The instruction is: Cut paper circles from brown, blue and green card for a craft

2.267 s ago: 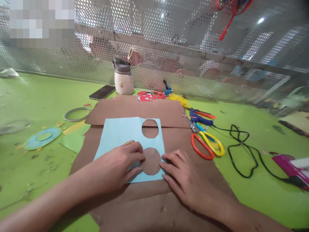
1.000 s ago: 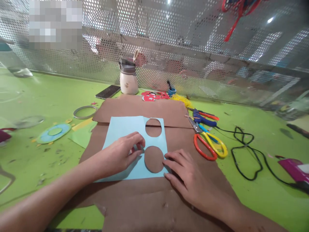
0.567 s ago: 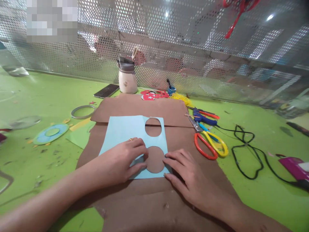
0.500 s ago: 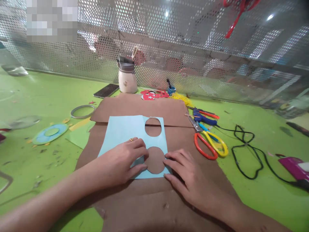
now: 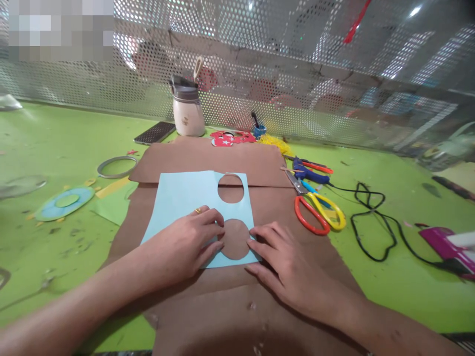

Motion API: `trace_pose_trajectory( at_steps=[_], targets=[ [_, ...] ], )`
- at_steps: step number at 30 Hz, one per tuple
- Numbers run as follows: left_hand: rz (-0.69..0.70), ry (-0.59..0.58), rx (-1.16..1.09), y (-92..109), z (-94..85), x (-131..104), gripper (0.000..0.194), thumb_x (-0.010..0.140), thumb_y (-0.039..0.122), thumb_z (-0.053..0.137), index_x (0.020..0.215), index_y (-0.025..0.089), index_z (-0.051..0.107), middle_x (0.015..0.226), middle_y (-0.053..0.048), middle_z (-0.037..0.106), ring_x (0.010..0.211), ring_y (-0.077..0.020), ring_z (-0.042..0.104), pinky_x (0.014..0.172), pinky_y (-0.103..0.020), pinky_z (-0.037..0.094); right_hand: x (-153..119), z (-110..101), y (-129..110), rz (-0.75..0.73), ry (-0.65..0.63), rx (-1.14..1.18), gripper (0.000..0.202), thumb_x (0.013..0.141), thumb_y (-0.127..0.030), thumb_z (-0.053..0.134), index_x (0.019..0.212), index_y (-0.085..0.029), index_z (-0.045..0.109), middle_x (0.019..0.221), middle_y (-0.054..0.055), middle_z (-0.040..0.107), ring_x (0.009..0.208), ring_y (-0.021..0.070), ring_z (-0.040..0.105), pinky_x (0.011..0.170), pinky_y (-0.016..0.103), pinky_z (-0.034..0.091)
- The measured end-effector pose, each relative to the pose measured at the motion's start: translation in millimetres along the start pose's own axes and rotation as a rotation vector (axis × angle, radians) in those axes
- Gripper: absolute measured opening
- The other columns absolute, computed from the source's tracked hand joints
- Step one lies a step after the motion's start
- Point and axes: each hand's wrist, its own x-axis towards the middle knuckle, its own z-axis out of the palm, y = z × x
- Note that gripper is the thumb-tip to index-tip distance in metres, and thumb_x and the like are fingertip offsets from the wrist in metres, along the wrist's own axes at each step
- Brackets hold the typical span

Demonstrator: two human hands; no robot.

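Note:
A light blue sheet of paper point(image 5: 181, 193) lies flat on brown cardboard point(image 5: 208, 155). Two round holes are cut along its right side, one above the other, and the cardboard shows through both. My left hand point(image 5: 193, 240), with a ring on one finger, rests on the sheet, its bent fingertips at the left rim of the lower hole. On the other side, my right hand point(image 5: 284, 259) touches the paper's lower right edge with fingers spread. Neither hand grips anything that I can see.
Scissors point(image 5: 312, 214) with red and yellow handles lie right of the sheet, near a blue glue gun point(image 5: 309, 173) and its black cord point(image 5: 393, 230). A white bottle point(image 5: 188, 116) and a phone point(image 5: 155, 132) stand behind. Left are a grey ring point(image 5: 117, 167) and a blue-green paper disc point(image 5: 66, 201).
The whole view has shifted slightly, so things appear a little further left and higher. Both hands keep nearly the same place on the blue paper.

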Motion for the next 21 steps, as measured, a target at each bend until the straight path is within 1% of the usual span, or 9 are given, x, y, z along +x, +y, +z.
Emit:
trace_pose_trajectory(
  at_steps=[4,6,9,13,18,21],
  targets=[
    [-0.042,-0.002,0.067,2.9,4.3,1.1,0.022,0.091,0.035,0.046,0.092,0.016,0.059,0.1,-0.01,0.053,0.095,-0.026,0.048,0.084,-0.043,0.042,-0.6,1.5,-1.4,-0.006,0.015,-0.008,0.034,0.094,-0.033,0.05,0.118,-0.012,0.06,0.12,0.011,0.054,0.109,0.0258,0.043,0.094,0.044,0.041],
    [-0.039,-0.014,0.092,4.1,5.1,1.9,0.022,0.09,0.036,0.047,0.091,0.017,0.057,0.099,-0.01,0.053,0.095,-0.0265,0.047,0.083,-0.044,0.042,-0.2,1.8,-1.8,-0.007,0.018,-0.012,0.035,0.093,-0.034,0.05,0.118,-0.012,0.06,0.123,0.012,0.054,0.11,0.0264,0.043,0.096,0.045,0.041],
    [-0.039,-0.018,0.096,4.2,5.4,2.3,0.021,0.091,0.036,0.047,0.091,0.017,0.056,0.099,-0.009,0.053,0.095,-0.0264,0.047,0.083,-0.043,0.042,0.7,1.9,-1.9,-0.007,0.027,-0.009,0.035,0.092,-0.035,0.052,0.119,-0.013,0.06,0.125,0.012,0.054,0.11,0.0269,0.043,0.095,0.046,0.042],
    [-0.037,-0.008,0.082,1.6,5.5,1.4,0.02,0.09,0.036,0.049,0.091,0.017,0.056,0.099,-0.009,0.053,0.095,-0.0261,0.047,0.084,-0.043,0.041,1.0,0.8,-2.7,-0.013,0.019,-0.024,0.036,0.091,-0.033,0.054,0.118,-0.011,0.06,0.124,0.013,0.055,0.109,0.0277,0.044,0.095,0.047,0.042],
    [-0.037,0.01,0.026,-0.3,4.7,1.1,0.016,0.091,0.031,0.049,0.093,0.017,0.057,0.099,-0.007,0.053,0.094,-0.0241,0.047,0.085,-0.04,0.041,0.1,-1.7,-5.1,-0.019,0.0,-0.025,0.034,0.092,-0.034,0.053,0.118,-0.012,0.06,0.121,0.011,0.057,0.108,0.0265,0.044,0.094,0.045,0.042],
    [-0.031,0.014,0.049,0.4,5.3,0.7,0.016,0.091,0.03,0.048,0.091,0.017,0.057,0.097,-0.007,0.053,0.093,-0.0242,0.048,0.084,-0.04,0.041,-0.3,-1.6,-5.1,-0.036,0.012,-0.033,0.033,0.092,-0.033,0.054,0.115,-0.012,0.062,0.119,0.012,0.058,0.106,0.0263,0.045,0.092,0.045,0.043]
  ],
)
